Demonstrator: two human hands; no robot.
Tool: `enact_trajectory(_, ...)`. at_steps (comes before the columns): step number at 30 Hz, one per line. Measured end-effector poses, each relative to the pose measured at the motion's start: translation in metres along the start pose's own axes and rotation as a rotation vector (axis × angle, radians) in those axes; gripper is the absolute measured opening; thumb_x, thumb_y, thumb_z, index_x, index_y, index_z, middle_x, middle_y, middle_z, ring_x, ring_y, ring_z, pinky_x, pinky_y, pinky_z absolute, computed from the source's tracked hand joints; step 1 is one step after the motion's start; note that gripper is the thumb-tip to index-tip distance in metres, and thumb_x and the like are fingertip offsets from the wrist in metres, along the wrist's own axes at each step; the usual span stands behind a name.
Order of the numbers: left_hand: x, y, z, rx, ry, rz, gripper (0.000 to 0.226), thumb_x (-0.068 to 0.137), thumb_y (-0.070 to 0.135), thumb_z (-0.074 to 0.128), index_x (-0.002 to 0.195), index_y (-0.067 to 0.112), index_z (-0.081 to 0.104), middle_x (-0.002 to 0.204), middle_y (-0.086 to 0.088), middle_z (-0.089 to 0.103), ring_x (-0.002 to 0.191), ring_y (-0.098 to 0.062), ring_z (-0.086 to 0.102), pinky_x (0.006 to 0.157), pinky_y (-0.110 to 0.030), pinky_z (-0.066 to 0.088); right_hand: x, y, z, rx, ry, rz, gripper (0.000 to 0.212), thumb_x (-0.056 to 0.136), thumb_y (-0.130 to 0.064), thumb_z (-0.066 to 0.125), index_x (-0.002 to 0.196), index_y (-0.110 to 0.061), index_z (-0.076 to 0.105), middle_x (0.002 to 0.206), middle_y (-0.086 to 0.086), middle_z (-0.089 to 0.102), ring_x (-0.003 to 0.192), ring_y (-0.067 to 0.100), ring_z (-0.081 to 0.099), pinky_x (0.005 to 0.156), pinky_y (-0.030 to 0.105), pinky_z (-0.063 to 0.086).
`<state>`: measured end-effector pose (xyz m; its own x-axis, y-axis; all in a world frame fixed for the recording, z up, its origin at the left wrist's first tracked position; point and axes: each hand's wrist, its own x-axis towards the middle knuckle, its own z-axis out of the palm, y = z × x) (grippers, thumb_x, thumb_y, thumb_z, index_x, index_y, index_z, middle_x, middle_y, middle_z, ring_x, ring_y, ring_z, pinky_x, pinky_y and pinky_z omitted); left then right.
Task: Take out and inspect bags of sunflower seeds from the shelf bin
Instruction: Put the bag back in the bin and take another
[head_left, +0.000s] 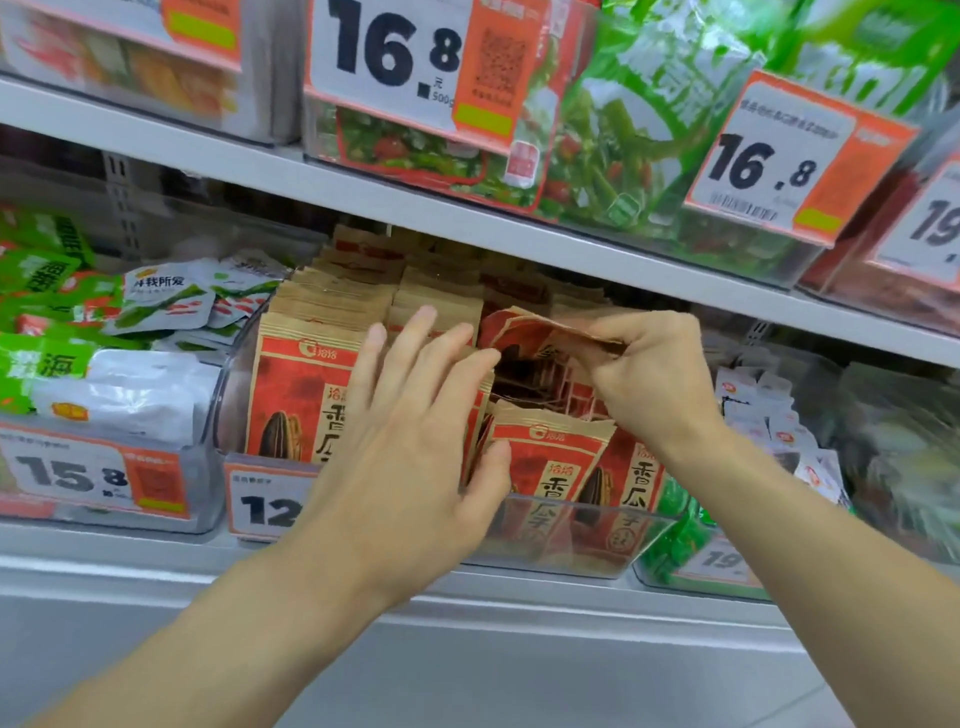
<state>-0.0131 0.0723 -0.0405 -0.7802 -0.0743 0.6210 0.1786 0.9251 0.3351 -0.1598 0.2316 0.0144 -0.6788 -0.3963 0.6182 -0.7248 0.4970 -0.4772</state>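
A clear plastic shelf bin (582, 545) on the middle shelf holds several red-and-tan sunflower seed bags (296, 395) standing in rows. My right hand (654, 379) pinches the top of one seed bag (524, 332), which is bent and tilted above the right row. My left hand (410, 441) lies with straight, spread fingers against the bags in the middle of the bin, its thumb beside a front bag (550, 457). Both forearms reach up from below.
A bin of green and white snack packs (130, 364) stands to the left, with a 15.8 price tag (98, 475). More packs fill a bin at the right (769, 415). The upper shelf edge (467, 223) hangs just above the seed bags, carrying 16.8 tags.
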Motion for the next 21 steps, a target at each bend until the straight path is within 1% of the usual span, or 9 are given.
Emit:
enact_trajectory(2,0.005,0.000,0.003,0.043,0.000,0.005,0.059,0.096,0.051,0.039,0.143,0.017,0.050,0.152,-0.003,0.046,0.153,-0.023,0.021,0.125,-0.045,-0.005,0.006,0.000,0.001,-0.101,-0.075,0.088,0.015,0.089,-0.025,0.078,0.102,-0.017,0.082,0.100,-0.003,0.079,0.094,0.009,0.073,0.088,0.029,0.058)
enact_trajectory(4,0.010,0.001,0.004,0.047,0.009,0.011,0.059,0.100,0.054,0.033,0.142,0.016,0.052,0.149,-0.002,0.049,0.152,-0.023,0.025,0.125,-0.047,-0.004,0.013,-0.001,0.004,-0.276,-0.186,0.129,0.016,0.090,-0.031,0.076,0.099,-0.021,0.082,0.092,-0.001,0.078,0.088,0.017,0.071,0.083,0.028,0.054)
enact_trajectory(6,0.015,0.001,0.006,-0.017,0.038,0.009,0.058,0.104,0.052,0.025,0.138,0.017,0.056,0.144,0.001,0.054,0.150,-0.020,0.029,0.126,-0.045,-0.002,0.020,-0.004,0.009,-0.341,-0.254,0.154,0.013,0.090,-0.032,0.075,0.098,-0.024,0.082,0.080,-0.004,0.072,0.078,0.017,0.066,0.081,0.028,0.053)
enact_trajectory(7,0.017,0.000,0.006,-0.064,0.063,-0.003,0.057,0.105,0.050,0.023,0.135,0.017,0.059,0.140,0.003,0.057,0.147,-0.018,0.032,0.126,-0.044,0.001,0.022,-0.004,0.013,-0.340,-0.266,0.165,0.013,0.089,-0.032,0.076,0.099,-0.025,0.081,0.080,-0.006,0.070,0.076,0.015,0.065,0.079,0.027,0.054)
enact_trajectory(9,0.022,-0.002,0.008,-0.111,0.101,-0.029,0.055,0.106,0.046,0.022,0.130,0.017,0.061,0.131,0.005,0.061,0.142,-0.017,0.039,0.125,-0.041,0.005,0.023,-0.003,0.019,-0.296,-0.218,0.161,0.016,0.086,-0.033,0.079,0.102,-0.028,0.080,0.087,-0.010,0.069,0.082,0.011,0.066,0.079,0.025,0.055)
enact_trajectory(11,0.025,-0.005,0.010,-0.094,0.091,-0.045,0.056,0.105,0.047,0.020,0.129,0.017,0.061,0.128,0.005,0.062,0.139,-0.017,0.041,0.125,-0.039,0.006,0.022,0.000,0.022,-0.232,-0.146,0.145,0.015,0.085,-0.032,0.080,0.099,-0.027,0.080,0.087,-0.013,0.067,0.086,0.007,0.064,0.078,0.021,0.049)
enact_trajectory(13,0.028,-0.008,0.012,-0.056,0.062,-0.059,0.062,0.104,0.050,0.015,0.132,0.017,0.059,0.129,0.003,0.060,0.140,-0.019,0.040,0.125,-0.042,0.008,0.023,0.003,0.025,-0.222,-0.158,0.185,0.011,0.087,-0.032,0.079,0.097,-0.027,0.080,0.088,-0.012,0.068,0.086,0.008,0.063,0.078,0.021,0.046)
enact_trajectory(17,0.033,-0.011,0.017,0.002,0.041,-0.068,0.070,0.101,0.051,0.007,0.135,0.017,0.059,0.138,0.002,0.058,0.144,-0.020,0.035,0.123,-0.044,0.010,0.032,0.009,0.040,-0.236,-0.223,0.271,0.006,0.089,-0.034,0.077,0.094,-0.030,0.079,0.101,-0.008,0.074,0.097,0.015,0.065,0.092,0.035,0.053)
enact_trajectory(21,0.033,-0.012,0.018,-0.014,0.037,-0.078,0.069,0.101,0.051,0.007,0.123,0.019,0.064,0.130,0.002,0.062,0.143,-0.020,0.036,0.123,-0.043,0.008,0.037,0.012,0.048,-0.232,-0.229,0.311,0.009,0.087,-0.034,0.078,0.094,-0.028,0.079,0.109,-0.005,0.074,0.104,0.019,0.066,0.098,0.042,0.053)
